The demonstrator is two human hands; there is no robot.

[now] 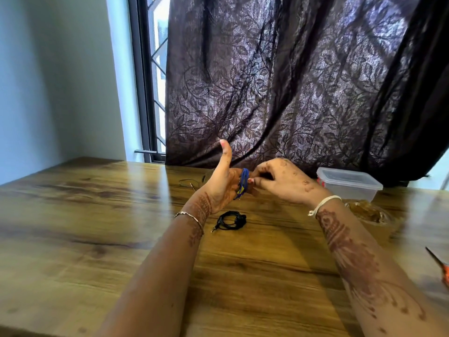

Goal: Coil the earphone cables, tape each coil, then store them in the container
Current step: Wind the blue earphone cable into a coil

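Note:
A blue earphone cable (243,183) is wound in loops around the fingers of my left hand (222,183), whose thumb points up. My right hand (279,177) pinches the cable at the loops, fingertips touching the coil. A black earphone coil (230,220) lies on the wooden table (97,215) just below my hands, its jack plug sticking out to the left. Another dark cable (192,183) lies loose behind my left hand. A clear plastic container (349,183) with its lid on stands at the right rear.
A roll of clear tape (366,211) lies in front of the container. Orange-handled scissors (441,268) poke in at the right edge. A dark patterned curtain (291,81) hangs right behind the table, with a window to its left.

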